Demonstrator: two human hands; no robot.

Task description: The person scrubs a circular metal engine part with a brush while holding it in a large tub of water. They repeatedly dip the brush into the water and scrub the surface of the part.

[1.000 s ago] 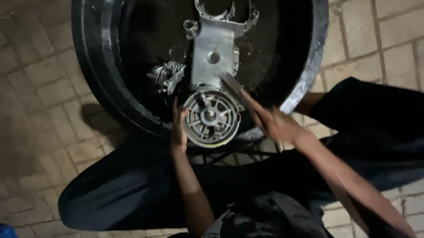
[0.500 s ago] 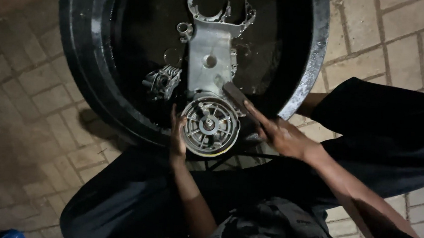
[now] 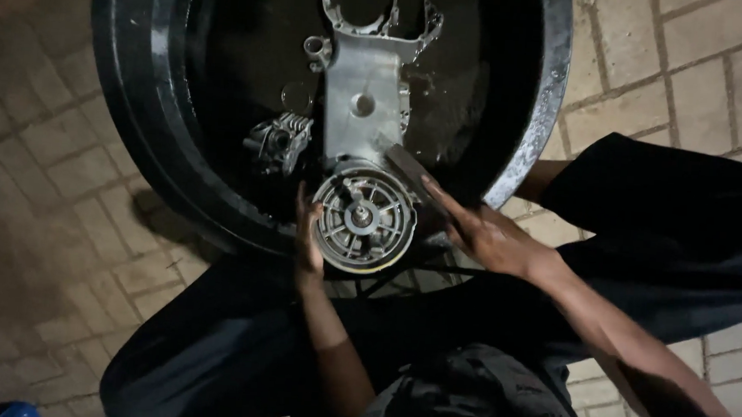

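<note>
Clearly heavy, stiff and wet-slick, the metal engine casing (image 3: 362,139) at frame centre — left hand (image 3: 307,243) clamped on its round end, right hand (image 3: 481,232) pressing a flat tool (image 3: 408,163) — is best gripped by that rim.

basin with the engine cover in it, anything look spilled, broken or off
Nothing stands out. The grey engine cover lies in the black basin, steadied by the left hand; the right hand holds a flat tool against it. No spill shows on the paving.
</note>
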